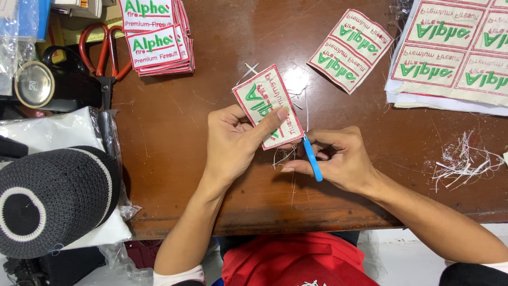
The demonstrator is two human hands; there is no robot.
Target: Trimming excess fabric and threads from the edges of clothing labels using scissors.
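The fingers (275,117) of the left hand (233,143) pinch a patch (267,106), a white rectangle with green embroidery and a red border, held just above the tabletop (174,132) near the middle of the frame and tilted so its long side runs toward the lower right. The thumb lies across the patch's face; the other fingers are tucked behind it. The right hand (341,159), just right of the left, has its fingers closed around a blue-handled snipper (312,159), whose tip meets the patch's lower right corner. Loose white threads hang under that corner.

At the upper left of the frame sits a stack (159,37) of finished patches, with red-handled scissors (103,53) beside it. Right of centre at the top lies a strip (349,50) of two joined patches, and in the upper right corner an uncut sheet (455,53) of them. A heap of thread scraps (463,159) lies at the right edge. A black knitted cap (50,201) with a white ring rests on plastic bags at the lower left.
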